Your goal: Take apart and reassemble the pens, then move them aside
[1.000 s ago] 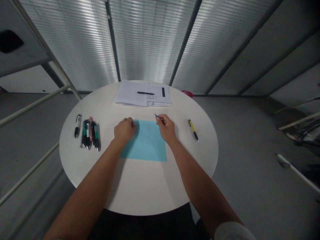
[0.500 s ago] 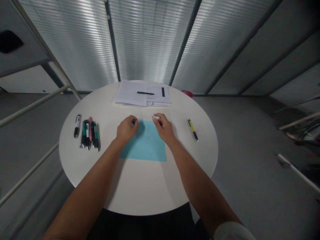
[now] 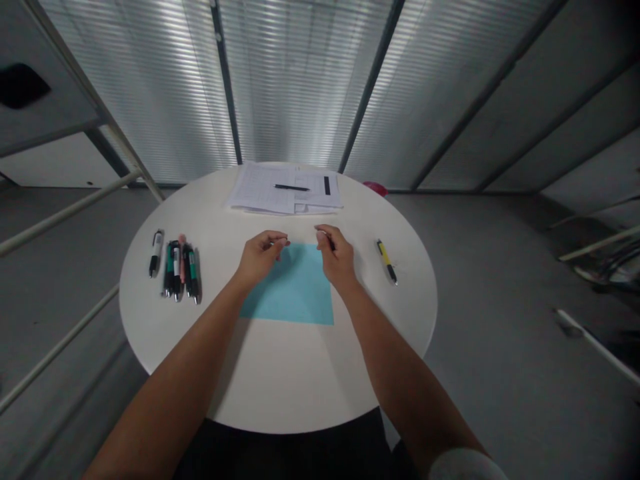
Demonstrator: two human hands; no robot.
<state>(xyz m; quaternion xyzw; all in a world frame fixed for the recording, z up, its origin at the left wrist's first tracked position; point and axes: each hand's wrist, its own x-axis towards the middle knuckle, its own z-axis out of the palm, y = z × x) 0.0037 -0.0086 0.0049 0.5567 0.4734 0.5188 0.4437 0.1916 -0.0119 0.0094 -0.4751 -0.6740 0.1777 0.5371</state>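
Note:
Above the far part of a light blue sheet [image 3: 295,293], my two hands are held a short way apart. My left hand [image 3: 261,257] is closed in a pinch. A tiny dark bit shows at its fingertips, too small to name. My right hand [image 3: 337,257] has its fingers curled in, with thumb and forefinger close together; what they hold, if anything, is hidden. To the left lie a group of pens [image 3: 181,270] in green, white, pink and black, and a separate white-and-black pen [image 3: 156,253]. A yellow-and-black pen [image 3: 387,261] lies to the right.
The round white table [image 3: 295,387] carries a stack of printed papers [image 3: 260,190] at its far edge, with a black pen [image 3: 292,187] on top. A pale metal frame [image 3: 70,210] stands at the left. Behind the table rises a ribbed translucent wall [image 3: 295,80].
My left hand has shifted slightly right and its fingers have extended. My right hand has also moved slightly right and turned; the small whitish piece at its fingertips no longer shows.

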